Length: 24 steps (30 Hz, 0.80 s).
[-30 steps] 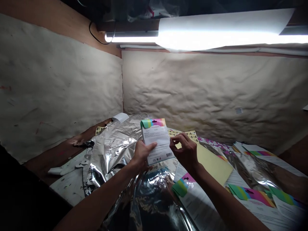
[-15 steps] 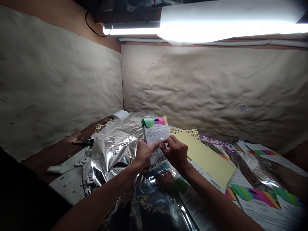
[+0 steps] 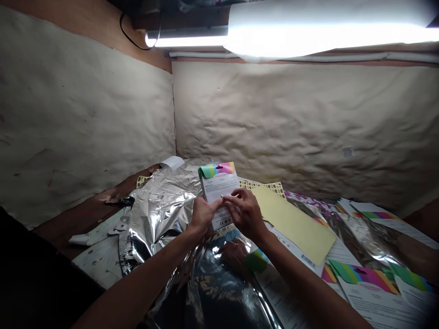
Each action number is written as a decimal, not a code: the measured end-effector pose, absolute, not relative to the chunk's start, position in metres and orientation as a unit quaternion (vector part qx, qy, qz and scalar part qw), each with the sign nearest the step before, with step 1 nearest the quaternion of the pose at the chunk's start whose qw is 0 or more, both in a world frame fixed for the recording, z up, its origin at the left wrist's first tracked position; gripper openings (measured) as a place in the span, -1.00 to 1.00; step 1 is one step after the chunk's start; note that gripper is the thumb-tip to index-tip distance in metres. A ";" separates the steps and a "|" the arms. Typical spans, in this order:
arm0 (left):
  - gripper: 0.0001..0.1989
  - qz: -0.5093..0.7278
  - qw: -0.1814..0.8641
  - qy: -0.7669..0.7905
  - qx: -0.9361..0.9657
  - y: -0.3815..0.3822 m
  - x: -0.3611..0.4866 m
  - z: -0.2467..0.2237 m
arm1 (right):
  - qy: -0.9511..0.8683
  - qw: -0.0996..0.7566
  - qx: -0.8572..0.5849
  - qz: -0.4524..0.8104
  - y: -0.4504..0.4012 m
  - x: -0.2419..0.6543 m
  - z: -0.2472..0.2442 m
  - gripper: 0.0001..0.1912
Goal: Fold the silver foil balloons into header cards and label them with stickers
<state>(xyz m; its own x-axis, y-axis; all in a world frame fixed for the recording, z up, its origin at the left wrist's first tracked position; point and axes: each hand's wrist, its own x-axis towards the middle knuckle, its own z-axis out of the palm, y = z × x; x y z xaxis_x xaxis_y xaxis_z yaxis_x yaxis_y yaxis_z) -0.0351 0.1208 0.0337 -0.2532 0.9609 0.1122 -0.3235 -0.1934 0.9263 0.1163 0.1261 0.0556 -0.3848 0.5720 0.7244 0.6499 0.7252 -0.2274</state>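
My left hand (image 3: 203,214) is closed round a stack of white printed packets (image 3: 219,182), thumb across the front one. Each packet has a rainbow-striped top with a hanger hole, and the stack is tilted up toward me. Over its right side, my right hand (image 3: 245,212) has its index finger and thumb close together by my left thumb tip. A tiny white slip (image 3: 222,196) shows at those fingertips, mostly hidden by them. Beneath both hands lies shiny silver film (image 3: 226,283).
A pale yellow sheet (image 3: 295,224) lies right of my hands over more rainbow-topped packets (image 3: 366,283). Behind it is a yellow sheet of small printed pictures (image 3: 274,187). Crumpled silver foil (image 3: 161,196) covers the left. Paper-covered walls (image 3: 291,123) enclose the back and left; a tube light (image 3: 192,42) hangs above.
The packet stack and my left hand have shifted slightly left and up. My right fingertips have moved left to my left thumb, and less of the white slip shows.
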 end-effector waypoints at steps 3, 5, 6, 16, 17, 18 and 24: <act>-0.53 0.667 0.504 0.398 0.378 0.121 -0.038 0.037 | -0.828 0.437 -0.351 -0.014 0.132 0.126 0.056 -0.71; -0.50 0.657 0.527 0.384 0.379 0.119 -0.039 0.039 | -0.822 0.454 -0.344 -0.013 0.136 0.133 0.057 -0.74; -0.50 0.652 0.538 0.377 0.378 0.118 -0.040 0.040 | -0.824 0.454 -0.338 -0.021 0.137 0.136 0.058 -0.75; -0.44 0.625 0.580 0.363 0.376 0.110 -0.035 0.044 | -0.884 0.385 -0.265 -0.005 0.140 0.151 0.061 -0.62; -0.44 0.622 0.584 0.361 0.376 0.109 -0.034 0.044 | -0.878 0.399 -0.262 0.034 0.142 0.152 0.062 -0.69; -0.44 0.620 0.589 0.358 0.375 0.110 -0.034 0.044 | -0.861 0.423 -0.269 0.084 0.144 0.152 0.062 -0.75; -0.43 0.607 0.593 0.350 0.397 0.111 -0.035 0.049 | -0.615 0.545 -0.358 0.444 0.146 0.146 0.068 -0.04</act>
